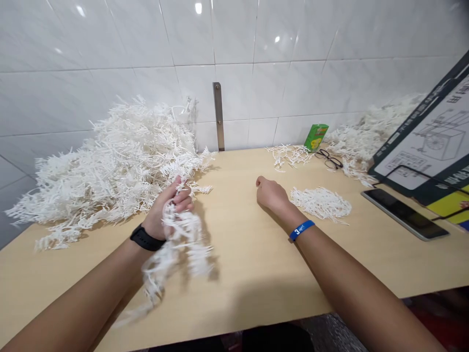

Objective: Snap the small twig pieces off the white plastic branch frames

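My left hand (170, 208), with a black watch on its wrist, is closed around a bunch of white branched plastic strips (188, 237) that hangs down over the table, partly blurred. Just behind it rises a large heap of the same white pieces (120, 161). My right hand (271, 193) rests in a loose fist on the table, its fingertips turned away from view, so I cannot tell what it holds. A blue band circles that wrist. Beside this hand lies a flat pile of small white pieces (322, 203).
A wooden table (234, 283) meets a tiled wall (234, 44) with a metal bracket (219, 117). At the back right are a green box (315, 138), glasses (330, 159) and more white pieces (370, 132). A phone (405, 213) lies before a large printed carton (436, 137).
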The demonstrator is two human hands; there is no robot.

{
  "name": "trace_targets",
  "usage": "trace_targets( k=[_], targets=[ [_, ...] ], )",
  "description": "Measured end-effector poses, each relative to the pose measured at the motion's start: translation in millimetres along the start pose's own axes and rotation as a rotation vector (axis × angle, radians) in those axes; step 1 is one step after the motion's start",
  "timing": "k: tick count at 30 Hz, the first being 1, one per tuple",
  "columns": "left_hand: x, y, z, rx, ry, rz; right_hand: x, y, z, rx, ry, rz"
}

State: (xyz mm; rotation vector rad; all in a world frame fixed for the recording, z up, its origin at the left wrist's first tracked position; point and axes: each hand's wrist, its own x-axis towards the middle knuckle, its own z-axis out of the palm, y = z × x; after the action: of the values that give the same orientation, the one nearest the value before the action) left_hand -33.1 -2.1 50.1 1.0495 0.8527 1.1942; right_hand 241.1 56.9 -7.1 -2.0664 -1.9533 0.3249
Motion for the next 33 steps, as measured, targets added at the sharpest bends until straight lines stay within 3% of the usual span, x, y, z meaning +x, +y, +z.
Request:
trace_targets(
  k=[2,4,7,9,12,14,17,21,24,30,33],
  targets=[
    [-3,14,-3.4,0.084,-0.057,0.077,-1,-1,-1,-0.01,0.0,-0.018],
    [-5,19,-4.2,0.325,-0.169,0.056,-2,-2,-3,-0.082,0.018,-0.027],
    [-3,0,-0.4,0.825,-0.202,0.092,-2,-2,-6,-0.206,0.029,0.003],
    [3,-22,1.7,0.944,-0.156,0.138,-2,0,-7,-0.236,0.026,0.03],
    [12,-50,0.5,0.925,-0.126,0.168,-2,1,-5,-0.234,0.088,0.022],
    [14,-57,-1.2,0.804,-0.127,0.109,-4,-2,-2,-0.168,0.191,-0.052],
    [12,-57,-1.1,0.666,-0.179,0.06,-13,-17,6,0.16,0.262,-0.242],
    [8,-58,3.1,0.744,-0.205,0.102,-31,-42,23,0.632,-0.046,-0.432],
    [7,-62,5.5,0.761,-0.246,0.145,-40,-53,32,0.684,-0.245,-0.574],
    [8,-62,2.3,0.768,-0.286,0.134,-40,-53,32,0.78,-0.392,-0.653],
    [10,-60,-0.2,0.717,-0.39,0.136,-41,-53,30,0.833,-0.458,-0.647]
  ],
)
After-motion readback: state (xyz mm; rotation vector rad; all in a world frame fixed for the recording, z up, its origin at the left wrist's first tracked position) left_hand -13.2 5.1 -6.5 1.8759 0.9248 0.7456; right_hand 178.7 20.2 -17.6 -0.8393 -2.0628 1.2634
